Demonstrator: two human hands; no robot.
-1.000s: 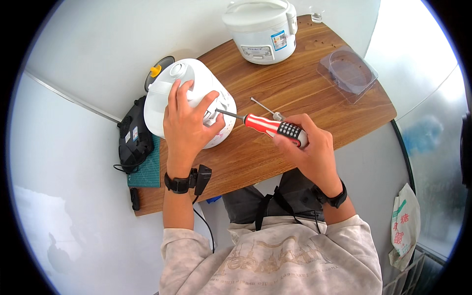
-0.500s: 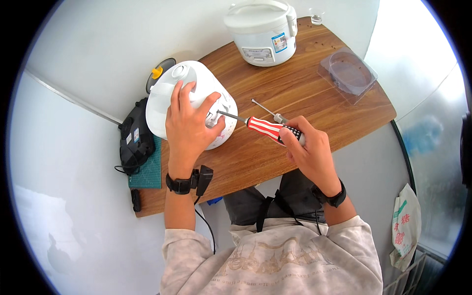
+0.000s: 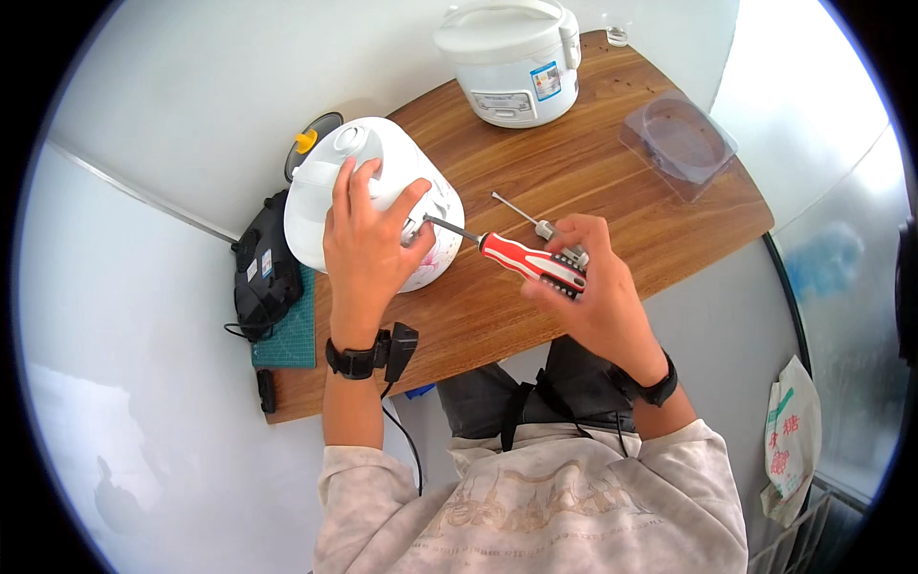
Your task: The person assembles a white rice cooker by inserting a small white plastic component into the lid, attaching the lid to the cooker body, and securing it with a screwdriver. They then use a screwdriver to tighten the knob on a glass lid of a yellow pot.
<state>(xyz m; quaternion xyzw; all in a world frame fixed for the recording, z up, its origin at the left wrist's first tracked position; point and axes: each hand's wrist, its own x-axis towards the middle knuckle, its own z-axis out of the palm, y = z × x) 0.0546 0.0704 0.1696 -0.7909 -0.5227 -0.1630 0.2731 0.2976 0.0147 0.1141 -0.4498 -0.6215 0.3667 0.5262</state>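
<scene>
A white rice cooker (image 3: 311,206) with a floral print lies tipped on its side at the left of the table. My left hand (image 3: 366,244) grips it, fingers bent over its lid side, thumb and index finger around the spot where a screwdriver tip meets it. The screwdriver (image 3: 516,254) has a red and white handle with a dark dotted part. My right hand (image 3: 612,301) is loosely curled round the handle's end, thumb below and fingers above. Just beyond the handle, a second, thinner screwdriver (image 3: 516,208) with a pale handle rests on the wood.
Another white rice cooker (image 3: 507,72) stands upright at the back of the wooden table (image 3: 478,335). A clear plastic tray (image 3: 681,143) lies back right, and a small clear cup (image 3: 616,36) beyond it. A black device (image 3: 263,277) sits on a green mat (image 3: 295,335) at the left.
The red screwdriver's handle has turned about its axis, and my right hand's fingers have loosened and spread around it. My left hand stays on the rice cooker.
</scene>
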